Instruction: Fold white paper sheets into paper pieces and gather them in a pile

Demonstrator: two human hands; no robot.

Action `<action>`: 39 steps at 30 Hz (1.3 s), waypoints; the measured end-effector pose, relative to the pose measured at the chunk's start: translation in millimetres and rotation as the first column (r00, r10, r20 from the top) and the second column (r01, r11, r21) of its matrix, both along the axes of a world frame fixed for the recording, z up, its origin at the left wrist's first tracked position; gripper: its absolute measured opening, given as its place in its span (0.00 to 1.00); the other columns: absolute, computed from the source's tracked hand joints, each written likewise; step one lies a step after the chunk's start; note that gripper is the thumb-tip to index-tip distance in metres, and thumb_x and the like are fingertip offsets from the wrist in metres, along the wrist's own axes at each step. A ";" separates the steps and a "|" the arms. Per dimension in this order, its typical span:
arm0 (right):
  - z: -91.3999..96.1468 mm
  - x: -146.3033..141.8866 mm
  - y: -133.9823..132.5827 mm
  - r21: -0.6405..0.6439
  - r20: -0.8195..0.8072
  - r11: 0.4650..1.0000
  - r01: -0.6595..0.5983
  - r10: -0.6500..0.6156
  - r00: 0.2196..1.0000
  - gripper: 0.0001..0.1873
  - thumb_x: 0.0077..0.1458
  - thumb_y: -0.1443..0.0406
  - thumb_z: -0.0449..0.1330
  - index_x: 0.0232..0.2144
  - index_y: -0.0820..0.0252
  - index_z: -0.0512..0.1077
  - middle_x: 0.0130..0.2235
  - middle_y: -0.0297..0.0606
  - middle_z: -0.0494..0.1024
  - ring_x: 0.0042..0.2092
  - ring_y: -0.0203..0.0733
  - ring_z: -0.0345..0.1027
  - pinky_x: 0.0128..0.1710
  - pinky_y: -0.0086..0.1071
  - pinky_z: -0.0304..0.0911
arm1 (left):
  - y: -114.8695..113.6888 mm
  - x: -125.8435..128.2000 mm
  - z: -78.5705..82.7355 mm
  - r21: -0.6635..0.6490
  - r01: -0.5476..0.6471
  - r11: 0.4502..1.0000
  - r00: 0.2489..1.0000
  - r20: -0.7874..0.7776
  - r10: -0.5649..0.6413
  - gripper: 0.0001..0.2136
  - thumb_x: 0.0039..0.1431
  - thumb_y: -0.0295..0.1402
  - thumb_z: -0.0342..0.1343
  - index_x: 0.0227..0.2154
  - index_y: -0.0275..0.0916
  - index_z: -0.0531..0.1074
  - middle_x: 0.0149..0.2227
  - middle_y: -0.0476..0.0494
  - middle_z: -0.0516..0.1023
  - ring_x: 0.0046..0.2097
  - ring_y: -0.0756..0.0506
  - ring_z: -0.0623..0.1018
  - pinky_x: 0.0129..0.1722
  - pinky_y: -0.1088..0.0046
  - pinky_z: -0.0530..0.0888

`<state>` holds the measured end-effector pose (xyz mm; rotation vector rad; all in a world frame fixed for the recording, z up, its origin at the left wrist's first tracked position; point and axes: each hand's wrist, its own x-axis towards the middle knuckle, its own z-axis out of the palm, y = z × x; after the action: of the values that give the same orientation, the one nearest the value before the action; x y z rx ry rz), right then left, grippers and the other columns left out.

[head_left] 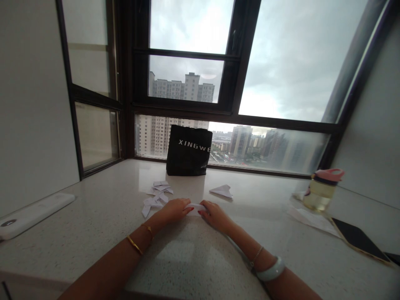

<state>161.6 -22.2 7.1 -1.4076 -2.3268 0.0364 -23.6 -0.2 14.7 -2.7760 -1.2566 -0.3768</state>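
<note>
A small piece of white paper (pixel 195 210) lies low over the pale speckled counter, stretched between my two hands. My left hand (pixel 175 209) pinches its left end, thumb on the near side. At the other end, my right hand (pixel 215 213) grips it in the same way. Part of the paper is hidden under my fingers, so its folds are hard to make out. Just beyond my left hand is a loose pile of folded white paper pieces (pixel 156 196). A folded paper plane (pixel 223 191) rests past my right hand.
Against the window stands a black bag (pixel 189 151) with white lettering. To the right are a drink bottle (pixel 321 191) with a pink lid, white paper sheets (pixel 314 221) and a dark flat tablet-like object (pixel 359 238). A long white device (pixel 36 214) lies at the left.
</note>
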 end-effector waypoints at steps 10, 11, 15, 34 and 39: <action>-1.0 -0.1 1.5 -0.002 0.000 1.000 -0.001 0.001 1.000 0.06 0.51 0.65 0.50 0.32 0.61 0.64 0.32 0.38 0.71 0.35 0.39 0.63 0.31 0.27 0.52 | -1.0 0.6 1.2 -0.006 -0.008 1.000 1.000 -0.008 0.007 0.15 0.58 0.41 0.36 0.34 0.39 0.64 0.35 0.43 0.71 0.37 0.45 0.71 0.33 0.72 0.65; -1.1 -0.1 1.4 -0.001 -0.001 1.000 0.000 0.000 1.000 0.06 0.51 0.65 0.50 0.32 0.61 0.64 0.32 0.38 0.71 0.35 0.39 0.63 0.31 0.27 0.52 | -1.0 0.6 1.3 -0.006 -0.006 1.000 1.000 -0.008 0.006 0.15 0.58 0.41 0.36 0.34 0.39 0.64 0.35 0.43 0.71 0.37 0.45 0.71 0.33 0.72 0.65; -1.4 0.2 1.2 0.002 -0.003 1.000 0.001 -0.001 1.000 0.06 0.51 0.65 0.50 0.32 0.61 0.64 0.32 0.38 0.71 0.35 0.39 0.63 0.31 0.27 0.52 | -0.6 0.5 0.9 -0.006 -0.003 1.000 1.000 -0.006 0.003 0.15 0.58 0.41 0.35 0.34 0.39 0.64 0.35 0.43 0.71 0.37 0.45 0.71 0.33 0.72 0.65; -0.5 0.2 0.6 0.013 -0.002 1.000 -0.010 0.010 1.000 0.07 0.51 0.65 0.50 0.32 0.61 0.64 0.32 0.39 0.71 0.35 0.39 0.63 0.32 0.27 0.52 | 2.1 0.2 -1.8 0.016 0.006 1.000 1.000 0.006 -0.006 0.15 0.58 0.41 0.36 0.33 0.39 0.64 0.34 0.44 0.72 0.36 0.45 0.72 0.31 0.73 0.65; -1.6 0.7 2.3 0.011 0.000 1.000 -0.004 0.004 1.000 0.07 0.51 0.65 0.50 0.32 0.61 0.65 0.32 0.39 0.71 0.35 0.39 0.63 0.32 0.27 0.52 | 2.2 0.4 -2.5 0.025 0.008 1.000 1.000 0.012 -0.008 0.15 0.58 0.40 0.36 0.33 0.39 0.64 0.34 0.44 0.72 0.35 0.45 0.72 0.31 0.73 0.65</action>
<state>162.3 -19.9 5.5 -1.3980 -2.3259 0.0251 -23.2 2.0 12.2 -2.7626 -1.2347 -0.4072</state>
